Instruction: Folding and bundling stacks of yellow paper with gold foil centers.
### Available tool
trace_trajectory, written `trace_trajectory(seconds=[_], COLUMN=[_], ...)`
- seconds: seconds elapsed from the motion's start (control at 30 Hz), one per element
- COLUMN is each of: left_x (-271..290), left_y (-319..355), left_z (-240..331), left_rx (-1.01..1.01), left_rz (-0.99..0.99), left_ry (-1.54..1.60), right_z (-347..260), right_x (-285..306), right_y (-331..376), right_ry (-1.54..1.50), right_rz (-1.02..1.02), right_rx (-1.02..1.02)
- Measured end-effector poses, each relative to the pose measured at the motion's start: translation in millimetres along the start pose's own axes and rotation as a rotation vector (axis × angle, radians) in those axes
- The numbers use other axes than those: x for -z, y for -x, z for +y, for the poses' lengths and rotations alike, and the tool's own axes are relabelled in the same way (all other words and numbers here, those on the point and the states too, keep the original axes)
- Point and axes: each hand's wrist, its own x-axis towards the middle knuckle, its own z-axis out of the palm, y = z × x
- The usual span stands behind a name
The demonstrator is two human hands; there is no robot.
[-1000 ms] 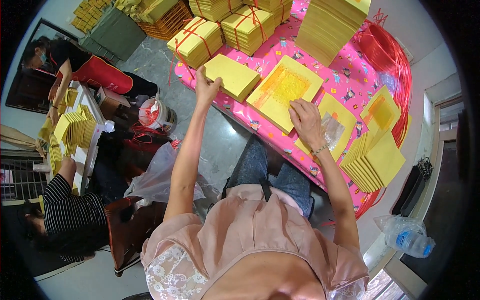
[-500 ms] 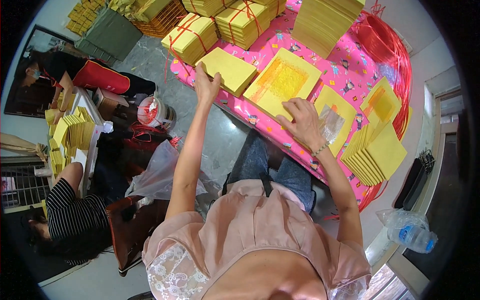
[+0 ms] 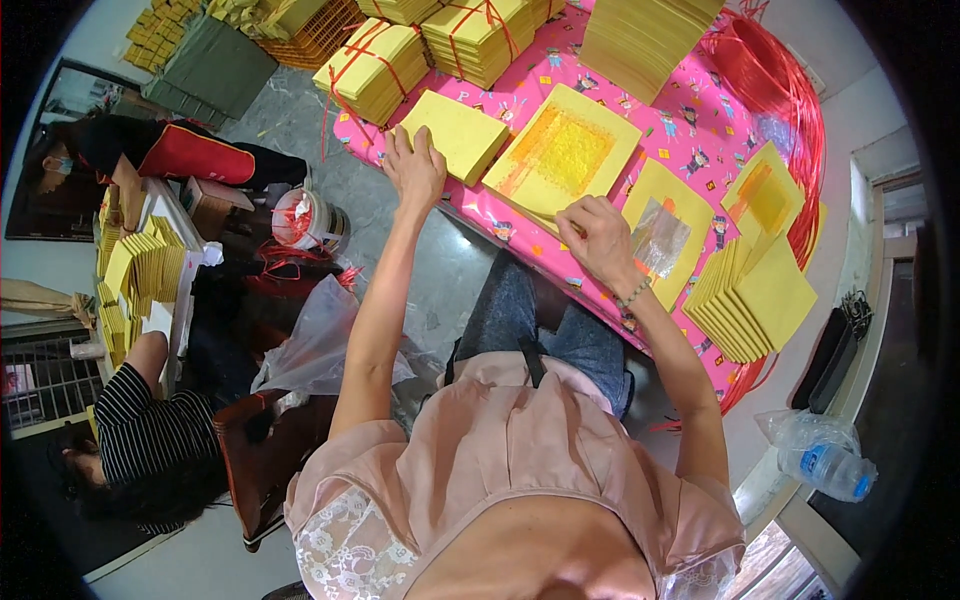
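My left hand (image 3: 416,178) rests at the near left edge of a plain yellow paper stack (image 3: 458,138), fingers stretched over its side. To the right lies a second stack, topped by a yellow paper sheet (image 3: 520,165) with an orange-bordered, shiny gold rectangle. My right hand (image 3: 598,238) has its fingers curled together at the near corner of this sheet, whose near edge looks slightly raised. The fingertips are partly hidden. Close to my right wrist is another yellow sheet (image 3: 650,190) bearing a silver foil square.
Fanned yellow paper (image 3: 735,305) and red twine (image 3: 790,90) occupy the right of the pink-covered table (image 3: 540,75). Tied bundles (image 3: 372,72) and a tall paper stack (image 3: 645,45) stand at the back. Left are a bucket (image 3: 305,220), a chair (image 3: 255,460) and two people working.
My right hand has drawn slightly nearer, its fingers going from spread over the sheet to curled at the corner. My left hand has shifted slightly along its stack.
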Motion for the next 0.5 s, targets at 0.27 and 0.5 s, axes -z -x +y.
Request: trace_trajectory(seconds=[0.27, 0.5], left_x=[14, 29], left_y=[-10, -21], left_z=[-2, 1], left_rx=[0.016, -0.017], left_rz=[-0.043, -0.029], left_ry=[0.123, 0.142], right_z=[12, 20], right_x=[3, -2], right_y=[-6, -4], right_ry=[-0.317, -0.402], right_rz=[-0.031, -0.026], right_rx=[-0.366, -0.382])
